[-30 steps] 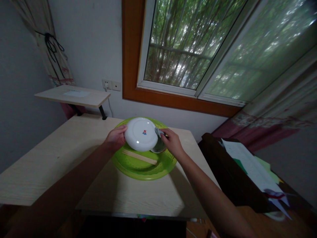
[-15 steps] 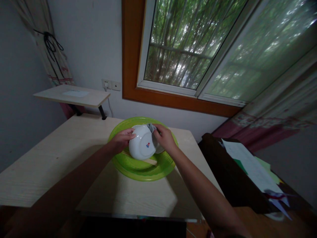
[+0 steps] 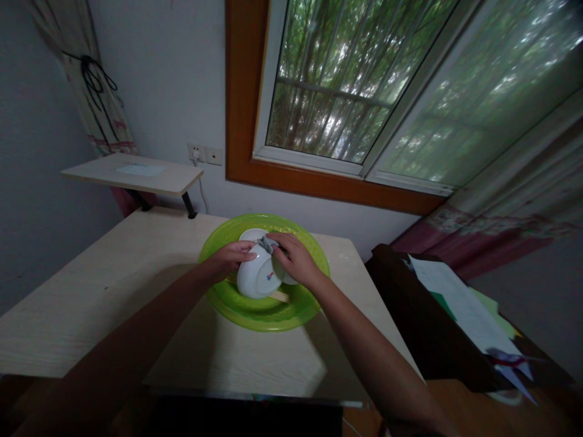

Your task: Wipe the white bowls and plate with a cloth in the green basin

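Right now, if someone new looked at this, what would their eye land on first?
Probably the bright green basin on the pale desk. Over it, the left hand holds a tilted white bowl, underside showing, while the right hand holds a grey cloth at its edge. Next, perhaps, the large window behind the desk, green with foliage outside.
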The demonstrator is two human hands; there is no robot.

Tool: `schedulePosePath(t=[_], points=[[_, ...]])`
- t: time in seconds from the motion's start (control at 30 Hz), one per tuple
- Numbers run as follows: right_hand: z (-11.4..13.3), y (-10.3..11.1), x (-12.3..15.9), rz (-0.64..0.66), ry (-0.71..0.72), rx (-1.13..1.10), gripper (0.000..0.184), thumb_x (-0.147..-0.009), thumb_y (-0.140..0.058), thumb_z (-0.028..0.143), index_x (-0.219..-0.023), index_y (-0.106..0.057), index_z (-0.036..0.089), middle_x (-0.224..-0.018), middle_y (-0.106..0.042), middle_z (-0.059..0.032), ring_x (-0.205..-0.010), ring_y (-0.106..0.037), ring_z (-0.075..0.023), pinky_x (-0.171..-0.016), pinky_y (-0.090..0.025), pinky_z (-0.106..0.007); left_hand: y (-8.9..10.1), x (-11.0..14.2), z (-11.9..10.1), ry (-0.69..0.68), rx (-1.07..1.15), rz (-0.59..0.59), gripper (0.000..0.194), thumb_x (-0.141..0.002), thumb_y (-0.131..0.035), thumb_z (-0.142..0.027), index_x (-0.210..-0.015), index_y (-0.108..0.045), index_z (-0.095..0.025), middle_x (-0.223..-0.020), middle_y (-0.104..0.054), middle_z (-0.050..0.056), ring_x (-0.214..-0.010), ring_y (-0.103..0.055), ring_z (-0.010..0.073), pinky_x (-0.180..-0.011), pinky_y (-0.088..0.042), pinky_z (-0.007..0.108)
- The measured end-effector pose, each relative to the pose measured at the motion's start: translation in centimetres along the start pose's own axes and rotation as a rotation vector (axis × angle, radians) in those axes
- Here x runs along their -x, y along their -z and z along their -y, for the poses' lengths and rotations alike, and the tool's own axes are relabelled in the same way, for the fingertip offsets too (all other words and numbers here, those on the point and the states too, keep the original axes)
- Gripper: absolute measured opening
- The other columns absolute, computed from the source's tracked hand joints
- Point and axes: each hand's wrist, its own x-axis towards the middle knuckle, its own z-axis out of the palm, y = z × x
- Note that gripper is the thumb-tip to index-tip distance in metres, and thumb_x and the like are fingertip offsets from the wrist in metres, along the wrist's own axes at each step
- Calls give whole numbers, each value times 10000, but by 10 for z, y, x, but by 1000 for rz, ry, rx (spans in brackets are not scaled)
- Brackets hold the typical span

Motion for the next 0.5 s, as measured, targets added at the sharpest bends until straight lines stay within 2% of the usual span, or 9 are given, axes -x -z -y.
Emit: schedulePosePath(t=[0.17, 0.33, 0.5], points=[[-11, -2, -1, 23, -54, -27, 234, -982, -534, 247, -1163, -675, 200, -1123, -704, -86, -1063, -613, -226, -972, -457, -380, 6, -5, 6, -21, -85, -26, 462, -752, -788, -402, -1089, -715, -95, -995, -735, 130, -821, -659, 212, -706, -452, 277], [-17, -4, 4, 45, -163, -55, 192, -966, -549, 260, -1081, -691, 199, -1026, -670, -75, -972, -606, -213, -879, -474, -345, 11, -10, 10, -35, -165, -119, 545, -699, -846, -377, -1132, -668, -100, -1021, -736, 124, -858, -670, 213, -767, -477, 297], [-17, -4, 9, 43, -186, -28, 189, -964, -562, 272, -1075, -697, 201, -1018, -671, -68, -956, -616, -206, -874, -477, -336, 9, -8, 12, -27, -126, -195, 523, -754, -804, -392, -1169, -628, -127, -913, -730, 83, -731, -658, 174, -646, -467, 256]])
